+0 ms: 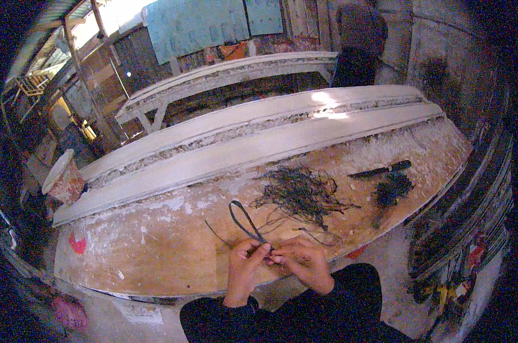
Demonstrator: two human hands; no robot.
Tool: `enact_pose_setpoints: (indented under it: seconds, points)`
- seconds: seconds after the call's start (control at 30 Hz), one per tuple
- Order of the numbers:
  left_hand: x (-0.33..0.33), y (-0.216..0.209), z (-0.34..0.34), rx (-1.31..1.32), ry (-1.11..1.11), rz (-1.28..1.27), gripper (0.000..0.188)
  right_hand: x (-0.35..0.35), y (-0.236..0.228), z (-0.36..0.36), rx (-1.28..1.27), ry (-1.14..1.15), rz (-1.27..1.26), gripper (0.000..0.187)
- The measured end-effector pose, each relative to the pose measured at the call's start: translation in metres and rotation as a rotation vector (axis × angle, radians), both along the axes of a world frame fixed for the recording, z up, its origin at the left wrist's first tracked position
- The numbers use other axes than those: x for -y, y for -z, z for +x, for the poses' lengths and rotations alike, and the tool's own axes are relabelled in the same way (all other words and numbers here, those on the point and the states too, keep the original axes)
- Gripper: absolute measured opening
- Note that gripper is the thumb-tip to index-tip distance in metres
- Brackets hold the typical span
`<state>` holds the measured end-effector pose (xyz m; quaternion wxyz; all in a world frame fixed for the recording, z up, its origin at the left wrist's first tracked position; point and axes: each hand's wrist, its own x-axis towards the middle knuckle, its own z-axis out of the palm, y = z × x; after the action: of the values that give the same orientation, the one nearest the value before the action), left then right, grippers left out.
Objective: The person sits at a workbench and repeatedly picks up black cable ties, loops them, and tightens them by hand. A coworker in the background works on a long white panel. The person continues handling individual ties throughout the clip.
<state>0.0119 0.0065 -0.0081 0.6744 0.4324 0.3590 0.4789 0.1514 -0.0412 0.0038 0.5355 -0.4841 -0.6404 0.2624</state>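
Both hands meet at the near edge of a worn wooden worktable. My left hand is closed, pinching a thin black strap that rises from the fingers in a narrow loop. A dark tail of it seems to stick out leftward past the hand. My right hand touches the left at the fingertips, its fingers closed around the strap's lower part, which they mostly hide. Just beyond lies a loose tangled pile of dark cord. To its right rest a dark-handled knife and a small black fibrous clump.
Long whitish boards run along the table's far side. A stained bucket stands at the left end, near a red patch. Behind is a bench, with a person at its right. Assorted items lie at lower right.
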Motion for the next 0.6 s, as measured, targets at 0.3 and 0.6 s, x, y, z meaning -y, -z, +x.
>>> enact_pose_setpoints:
  seconds: [0.3, 0.6]
  points:
    - [0.001, 0.005, -0.001, -0.139, 0.089, 0.168, 0.010, -0.006, 0.026, -0.001, -0.279, 0.172, -0.158, 0.009]
    - [0.004, 0.005, -0.002, -0.120, 0.121, 0.194, 0.011, -0.007, 0.020, 0.001, -0.515, 0.022, -0.188, 0.012]
